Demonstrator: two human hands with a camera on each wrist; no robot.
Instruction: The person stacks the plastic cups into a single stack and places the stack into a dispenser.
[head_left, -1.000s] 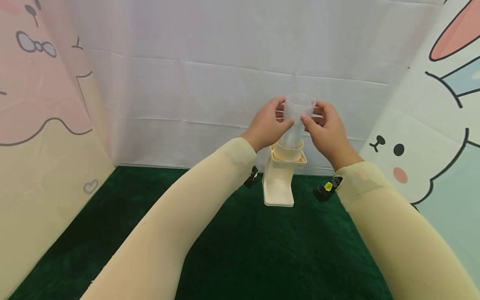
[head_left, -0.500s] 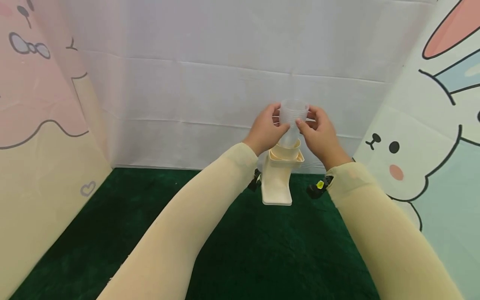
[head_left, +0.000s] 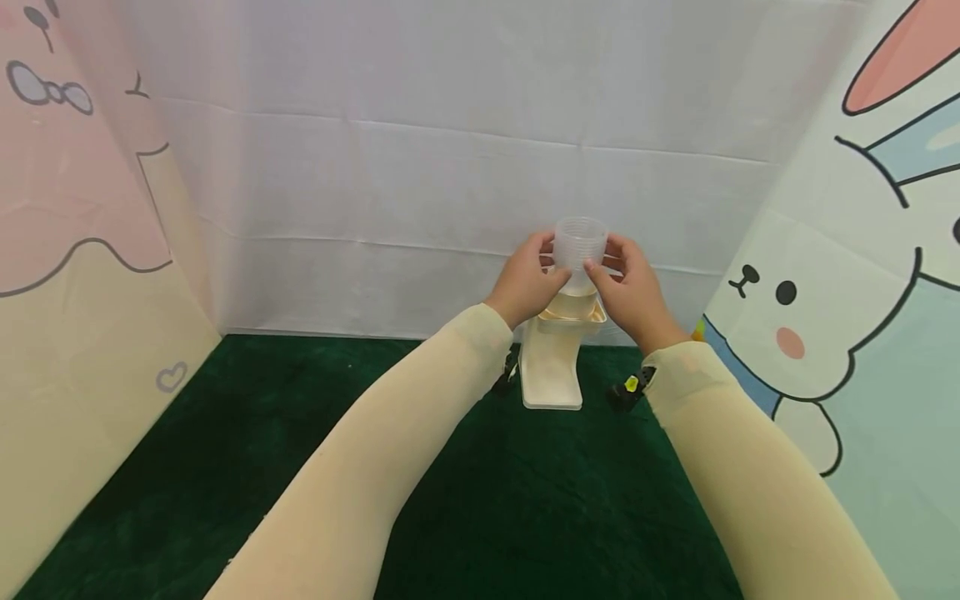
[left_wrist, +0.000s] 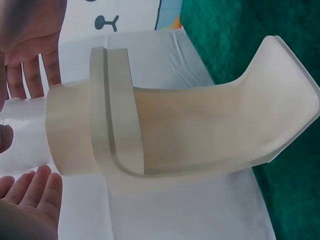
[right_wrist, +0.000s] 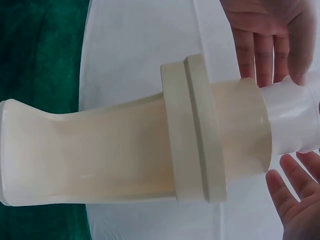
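A stack of clear plastic cups (head_left: 580,242) stands upright between my two hands, its lower end inside the cream round collar of a cream cup dispenser (head_left: 551,367). My left hand (head_left: 525,282) holds the stack from the left, thumb in front and fingers behind. From the right, my right hand (head_left: 632,290) grips it the same way. In the left wrist view, the collar (left_wrist: 72,130) surrounds the cups' bottom part, which is hidden inside. The right wrist view shows the clear cups (right_wrist: 292,117) sticking out of the collar, with fingers near its rim.
A dark green cloth (head_left: 465,492) covers the table under the dispenser. Behind hangs a white curtain (head_left: 390,183). Printed panels with cartoon animals stand at the left (head_left: 82,200) and the right (head_left: 885,350).
Both hands have lowered the cup stack, and it now sits deeper in the dispenser's collar. The view has shifted slightly. The dispenser stays upright on the cloth.
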